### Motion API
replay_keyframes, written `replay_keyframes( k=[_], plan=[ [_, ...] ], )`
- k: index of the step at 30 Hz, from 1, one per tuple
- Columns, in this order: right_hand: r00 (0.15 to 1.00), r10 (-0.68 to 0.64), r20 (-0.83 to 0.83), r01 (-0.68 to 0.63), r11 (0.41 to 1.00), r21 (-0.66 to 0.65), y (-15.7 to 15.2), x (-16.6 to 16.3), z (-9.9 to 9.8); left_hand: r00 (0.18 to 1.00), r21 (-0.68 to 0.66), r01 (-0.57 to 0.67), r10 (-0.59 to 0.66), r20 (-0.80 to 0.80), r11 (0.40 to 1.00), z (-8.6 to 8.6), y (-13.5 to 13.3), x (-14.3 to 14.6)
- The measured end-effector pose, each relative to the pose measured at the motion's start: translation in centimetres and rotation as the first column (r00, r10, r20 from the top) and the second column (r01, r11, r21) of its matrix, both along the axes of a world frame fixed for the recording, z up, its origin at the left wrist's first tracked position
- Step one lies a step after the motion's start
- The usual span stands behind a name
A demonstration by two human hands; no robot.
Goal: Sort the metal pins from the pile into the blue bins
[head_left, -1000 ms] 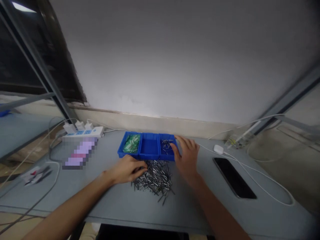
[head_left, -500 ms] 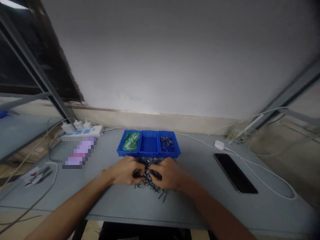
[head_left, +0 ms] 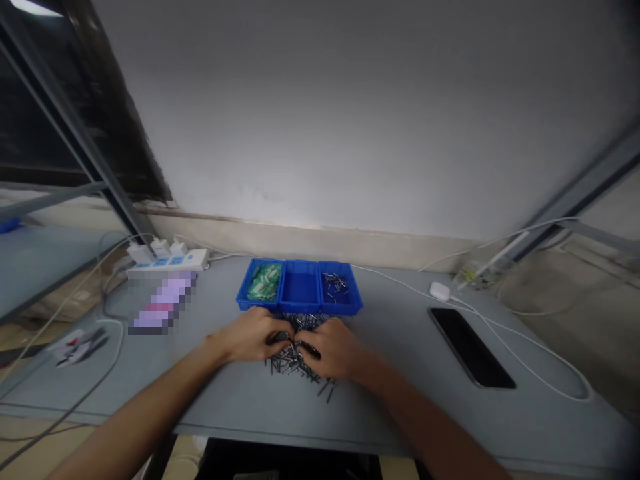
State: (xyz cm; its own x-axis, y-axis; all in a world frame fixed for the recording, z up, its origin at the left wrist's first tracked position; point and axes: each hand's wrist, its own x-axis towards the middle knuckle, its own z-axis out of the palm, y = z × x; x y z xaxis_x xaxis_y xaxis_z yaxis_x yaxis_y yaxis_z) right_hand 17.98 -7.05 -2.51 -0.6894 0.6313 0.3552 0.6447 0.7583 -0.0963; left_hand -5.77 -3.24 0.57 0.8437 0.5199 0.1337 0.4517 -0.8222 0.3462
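Note:
A loose pile of thin metal pieces, like screws or pins [head_left: 290, 363], lies on the grey table. Both hands work in it from either side, nearly touching at the fingertips. My left hand [head_left: 253, 335] is closed, its thumb and fingers bent toward each other over the pile. Opposite it, my right hand [head_left: 334, 348] is pinched in the same way. What sits between the fingertips is too small and covered to make out. Just behind stand three blue bins: the left bin [head_left: 241, 300] with a green-and-clear bag [head_left: 265, 282], an empty middle bin [head_left: 301, 283], and the right bin [head_left: 354, 293] with several similar metal pieces [head_left: 334, 281].
At left are a white power strip [head_left: 195, 259] with plugs, a blurred-out phone-like object [head_left: 165, 300] and a crumpled wrapper [head_left: 75, 348]. A dark phone [head_left: 473, 347], a white earbud case [head_left: 439, 291] and a white cable [head_left: 545, 357] lie right. A wall [head_left: 320, 133] rises behind.
My hands have drawn slightly closer together over the pile, with the fingertips now almost meeting. The view has shifted a little; the bins and table things stay in place.

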Motion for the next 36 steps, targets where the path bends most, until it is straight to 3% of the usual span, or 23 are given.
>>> replay_keyframes(
  k=[10, 19, 28, 32, 36],
  plan=[
    [0.999, -0.020, -0.049, 0.023, 0.998, 0.052, -0.05, 0.03, 0.26, 0.997, -0.023, 0.065, -0.064, 0.036, 0.998, -0.36, 0.31, -0.01],
    [0.997, 0.043, -0.067, -0.041, 0.999, 0.036, 0.10, 0.38, 0.89, 0.994, 0.015, -0.034, 0.032, 0.104, 0.999, -0.57, 0.53, -0.16],
    [0.977, 0.142, -0.158, -0.120, 0.983, 0.137, 0.53, 0.76, 0.20, 0.978, -0.134, -0.064, 0.089, 0.189, 0.989, -0.83, 0.29, 0.41],
    [0.964, 0.109, -0.243, -0.080, 0.989, 0.127, 0.46, 0.42, 0.58, 0.967, -0.099, -0.093, 0.113, 0.227, 0.991, -0.83, 0.20, 0.35],
    [0.976, 0.047, -0.211, -0.027, 0.995, 0.098, 0.46, 0.33, 0.76, 0.964, -0.027, -0.091, 0.095, 0.247, 0.995, -0.72, -0.02, 0.19]
  ],
)
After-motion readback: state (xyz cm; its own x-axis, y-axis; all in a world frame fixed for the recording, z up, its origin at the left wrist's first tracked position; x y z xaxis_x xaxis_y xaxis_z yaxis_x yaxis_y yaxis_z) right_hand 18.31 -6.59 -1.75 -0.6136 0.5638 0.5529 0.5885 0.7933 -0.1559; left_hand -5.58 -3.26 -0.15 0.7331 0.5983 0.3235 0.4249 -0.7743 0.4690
